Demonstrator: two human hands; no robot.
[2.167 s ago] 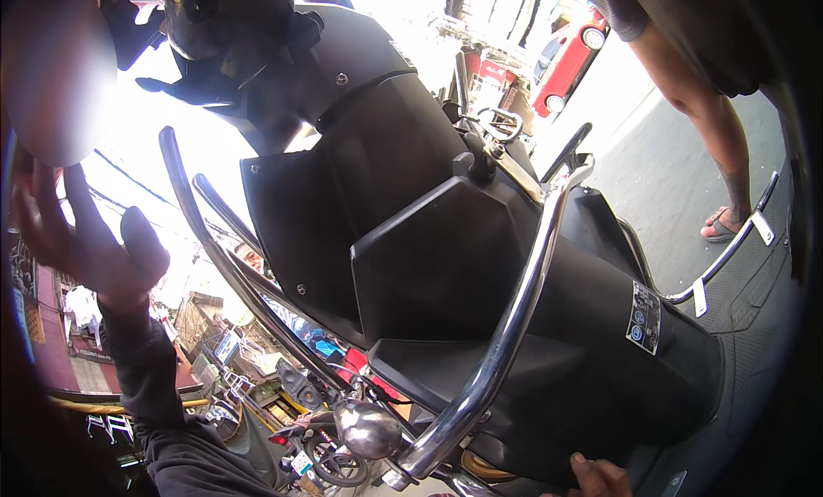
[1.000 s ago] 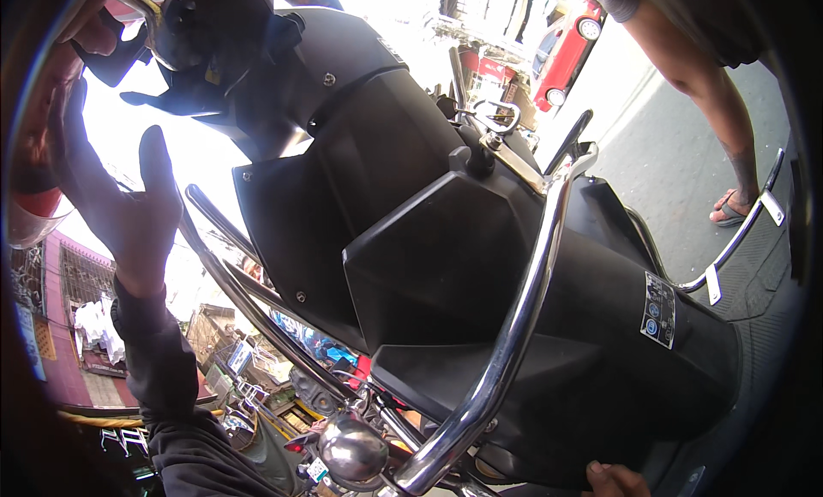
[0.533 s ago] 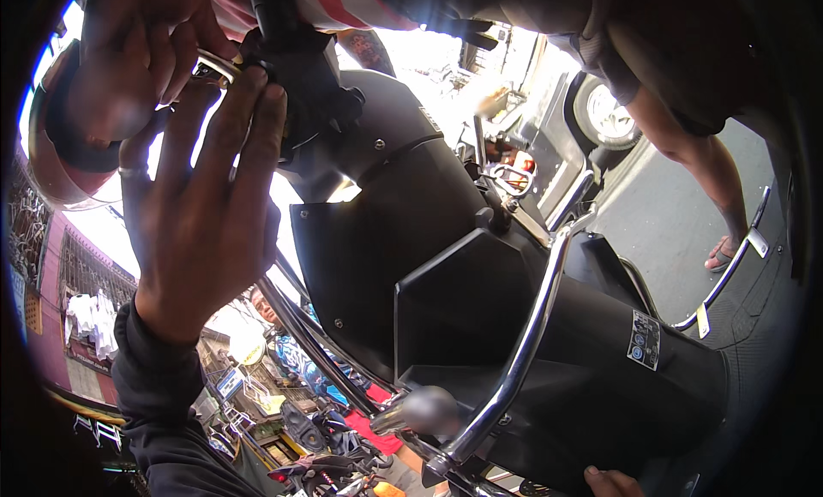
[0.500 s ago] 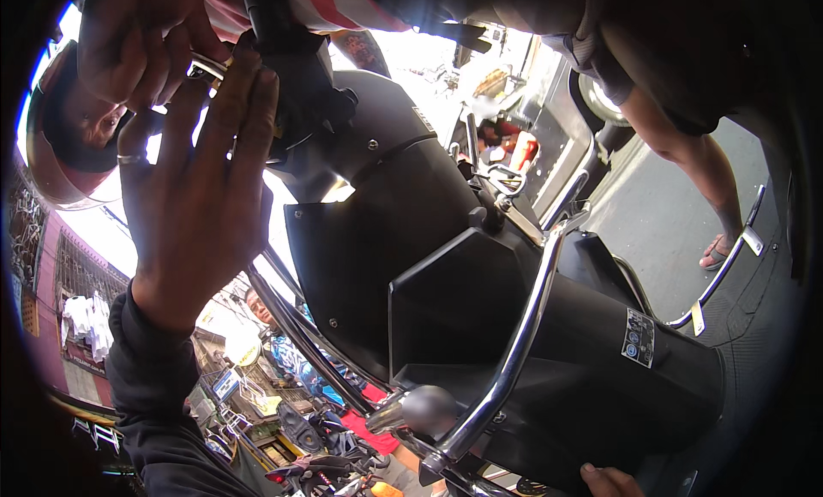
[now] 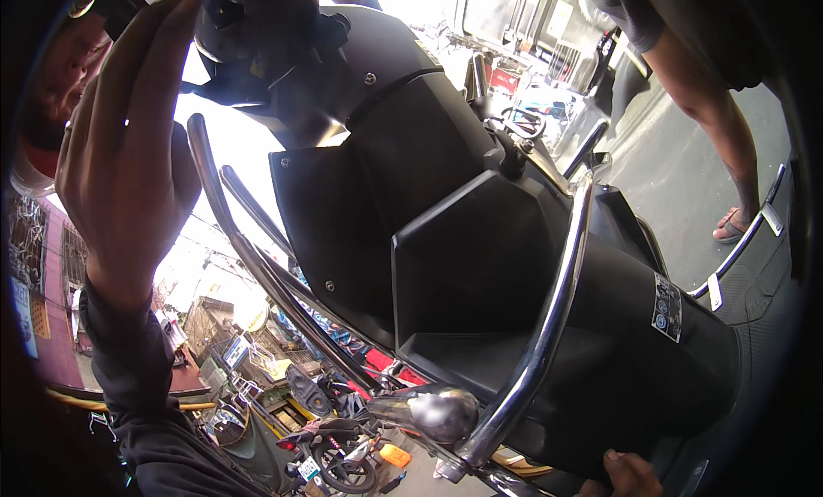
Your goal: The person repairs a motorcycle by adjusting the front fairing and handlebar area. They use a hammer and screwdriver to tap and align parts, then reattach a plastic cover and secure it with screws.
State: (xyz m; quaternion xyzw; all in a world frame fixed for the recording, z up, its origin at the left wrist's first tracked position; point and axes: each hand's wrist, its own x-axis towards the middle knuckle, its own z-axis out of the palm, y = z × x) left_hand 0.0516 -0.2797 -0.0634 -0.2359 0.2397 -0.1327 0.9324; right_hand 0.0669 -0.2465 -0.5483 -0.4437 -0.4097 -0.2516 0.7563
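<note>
**Left hand up at the mirror mount, nothing loose yet**

My left hand (image 5: 120, 167), fingers spread, touches the black mirror mount (image 5: 249, 34) at upper left. My right hand (image 5: 630, 476), bottom edge, rests on the black scooter body (image 5: 480, 266); grip unclear.

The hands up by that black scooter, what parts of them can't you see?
Head view only:
- Left hand: shows its back; the fingertips vanish behind the black handlebar part, so its grip cannot be told.
- Right hand: cut off by the lower edge, only a bit shows under the black scooter body.
- Chrome guard bar: its lower end is lost in blur.
</note>
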